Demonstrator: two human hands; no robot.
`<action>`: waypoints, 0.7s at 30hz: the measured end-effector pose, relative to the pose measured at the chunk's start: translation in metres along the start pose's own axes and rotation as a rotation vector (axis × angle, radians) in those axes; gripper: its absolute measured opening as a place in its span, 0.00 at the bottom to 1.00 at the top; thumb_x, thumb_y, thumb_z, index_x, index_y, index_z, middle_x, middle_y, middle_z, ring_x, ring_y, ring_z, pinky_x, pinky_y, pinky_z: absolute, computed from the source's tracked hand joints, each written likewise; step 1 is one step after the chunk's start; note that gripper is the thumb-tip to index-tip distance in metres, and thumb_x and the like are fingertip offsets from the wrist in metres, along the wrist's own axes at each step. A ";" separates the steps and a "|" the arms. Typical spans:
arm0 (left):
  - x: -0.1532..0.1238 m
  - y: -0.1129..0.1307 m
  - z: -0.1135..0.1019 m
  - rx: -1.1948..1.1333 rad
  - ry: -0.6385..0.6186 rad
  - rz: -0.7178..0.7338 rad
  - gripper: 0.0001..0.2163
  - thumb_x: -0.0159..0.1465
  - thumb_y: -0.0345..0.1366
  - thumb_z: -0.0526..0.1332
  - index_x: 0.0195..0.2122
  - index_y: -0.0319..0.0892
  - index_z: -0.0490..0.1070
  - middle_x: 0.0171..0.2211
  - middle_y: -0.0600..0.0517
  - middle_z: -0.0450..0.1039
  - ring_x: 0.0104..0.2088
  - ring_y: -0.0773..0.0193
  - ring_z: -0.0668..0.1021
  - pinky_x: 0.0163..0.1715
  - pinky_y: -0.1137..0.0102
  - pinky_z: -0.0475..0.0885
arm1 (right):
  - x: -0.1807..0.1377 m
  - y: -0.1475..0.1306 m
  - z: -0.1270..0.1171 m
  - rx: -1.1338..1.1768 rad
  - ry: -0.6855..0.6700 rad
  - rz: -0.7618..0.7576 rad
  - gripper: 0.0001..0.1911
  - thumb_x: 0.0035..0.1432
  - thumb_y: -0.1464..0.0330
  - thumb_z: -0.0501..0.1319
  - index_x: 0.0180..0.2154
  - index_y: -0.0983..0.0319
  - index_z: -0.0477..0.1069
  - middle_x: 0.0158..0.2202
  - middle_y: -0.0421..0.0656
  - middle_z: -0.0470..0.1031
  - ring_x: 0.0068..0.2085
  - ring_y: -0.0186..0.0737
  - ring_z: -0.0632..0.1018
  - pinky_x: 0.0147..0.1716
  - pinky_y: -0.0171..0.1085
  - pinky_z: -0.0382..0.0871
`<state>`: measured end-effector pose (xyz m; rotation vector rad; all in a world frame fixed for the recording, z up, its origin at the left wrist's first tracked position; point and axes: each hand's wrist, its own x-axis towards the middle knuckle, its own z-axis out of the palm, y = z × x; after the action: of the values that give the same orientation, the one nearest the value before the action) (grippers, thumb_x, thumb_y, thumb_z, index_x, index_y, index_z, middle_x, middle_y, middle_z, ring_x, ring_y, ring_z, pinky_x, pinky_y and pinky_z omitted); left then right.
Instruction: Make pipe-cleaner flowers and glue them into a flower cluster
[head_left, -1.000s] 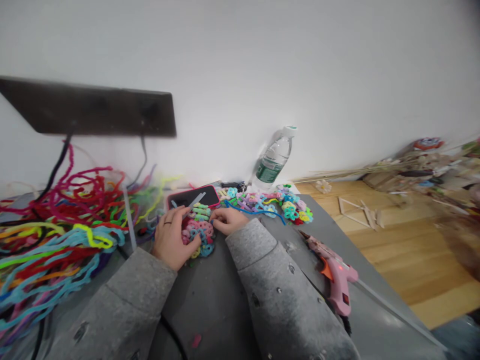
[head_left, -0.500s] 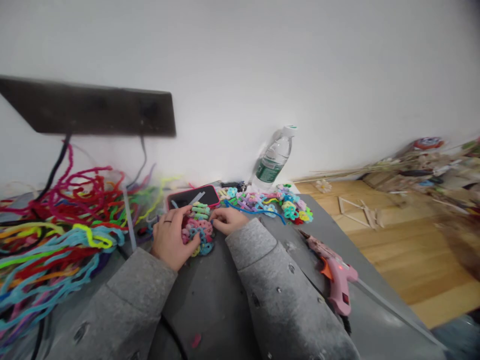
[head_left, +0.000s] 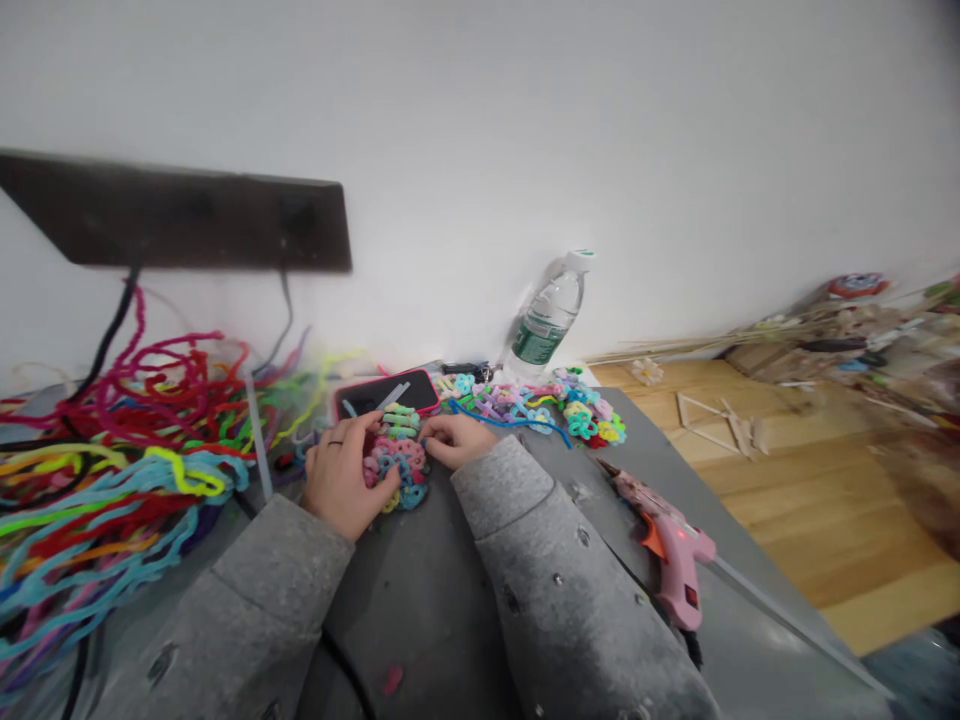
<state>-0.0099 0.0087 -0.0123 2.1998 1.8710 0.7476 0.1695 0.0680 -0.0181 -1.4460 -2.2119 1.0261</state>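
Note:
Between my hands sits a cluster of small pipe-cleaner flowers (head_left: 406,462) in pink, blue, green and yellow, on the grey table (head_left: 424,590). My left hand (head_left: 346,478) curves round its left side, thumb against the near face and fingers over the far side. At the right edge of the cluster, my right hand (head_left: 454,440) is closed, fingertips pinched together; whatever they hold is hidden. Just behind lies a phone (head_left: 412,390) in a pink case with glue sticks (head_left: 393,396) on it. A blue pipe cleaner (head_left: 514,421) runs past my right hand.
Loose pipe cleaners (head_left: 135,510) pile up at left. More pipe-cleaner flowers (head_left: 581,410) lie along the back, below a leaning water bottle (head_left: 546,325). A pink glue gun (head_left: 671,555) with its cord rests at right. A dark power strip (head_left: 187,215) hangs on the wall.

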 end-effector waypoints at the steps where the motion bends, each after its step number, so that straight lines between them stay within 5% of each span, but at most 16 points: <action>1: 0.000 0.000 0.000 0.002 -0.002 0.001 0.26 0.52 0.39 0.60 0.53 0.44 0.60 0.46 0.46 0.70 0.46 0.49 0.72 0.41 0.56 0.66 | 0.000 0.000 0.000 0.000 0.002 -0.003 0.06 0.50 0.73 0.56 0.28 0.63 0.72 0.18 0.36 0.67 0.20 0.30 0.67 0.21 0.29 0.57; 21: 0.000 -0.001 0.001 -0.008 0.000 0.003 0.25 0.52 0.39 0.60 0.52 0.45 0.60 0.46 0.47 0.70 0.46 0.49 0.72 0.42 0.57 0.66 | -0.001 -0.002 0.000 0.011 0.012 -0.010 0.06 0.49 0.73 0.56 0.27 0.63 0.71 0.16 0.34 0.64 0.19 0.29 0.65 0.19 0.28 0.56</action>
<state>-0.0104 0.0091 -0.0140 2.1980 1.8619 0.7541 0.1688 0.0672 -0.0168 -1.4317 -2.1998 1.0223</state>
